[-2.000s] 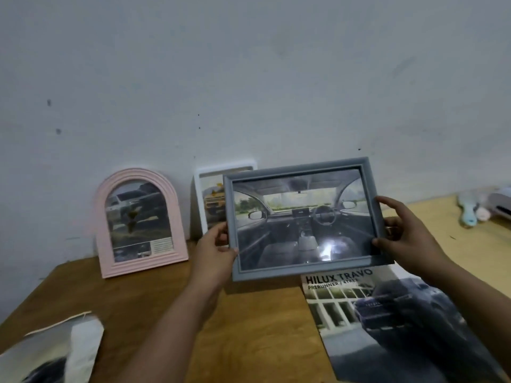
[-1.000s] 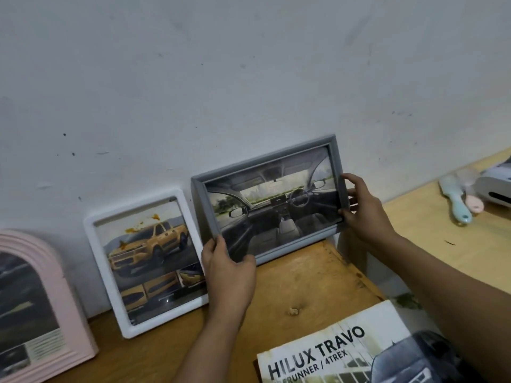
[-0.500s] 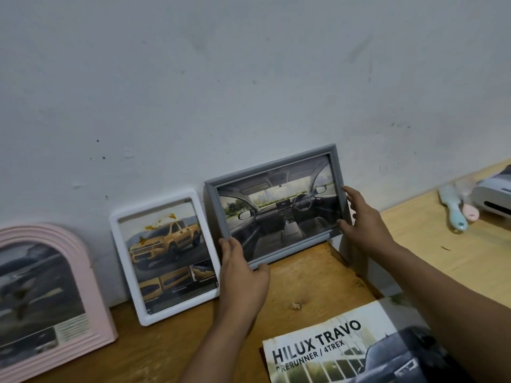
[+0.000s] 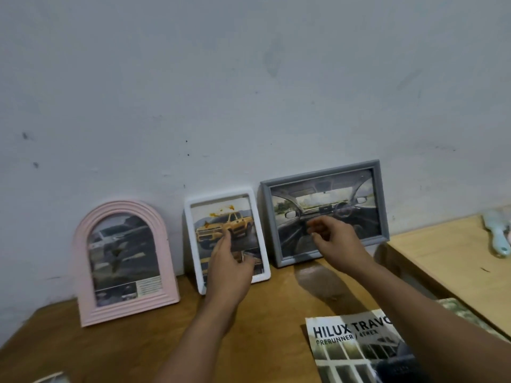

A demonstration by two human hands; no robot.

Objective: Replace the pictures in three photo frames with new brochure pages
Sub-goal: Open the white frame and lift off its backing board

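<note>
Three photo frames lean against the wall at the back of the wooden table (image 4: 154, 352). At the left stands a pink arched frame (image 4: 83, 272), in the middle a white frame (image 4: 190, 230) with a yellow pickup picture, at the right a grey frame (image 4: 318, 176) with a car-interior picture. My left hand (image 4: 229, 269) hovers in front of the white frame with loose fingers and holds nothing. My right hand (image 4: 334, 241) is in front of the grey frame, fingers relaxed and slightly curled, empty. A "HILUX TRAVO" brochure (image 4: 356, 346) lies flat at the front right.
A lighter wooden table (image 4: 448, 255) adjoins on the right, with a gap between the two. On it lies a pale blue brush (image 4: 496, 236). A white paper edge (image 4: 49, 378) shows at the bottom left corner. The grey wall (image 4: 249, 92) rises behind the frames.
Both hands set the grey frame against the wall to the right of the white frame, then let go and drew back. The view has pulled back and shifted left.
</note>
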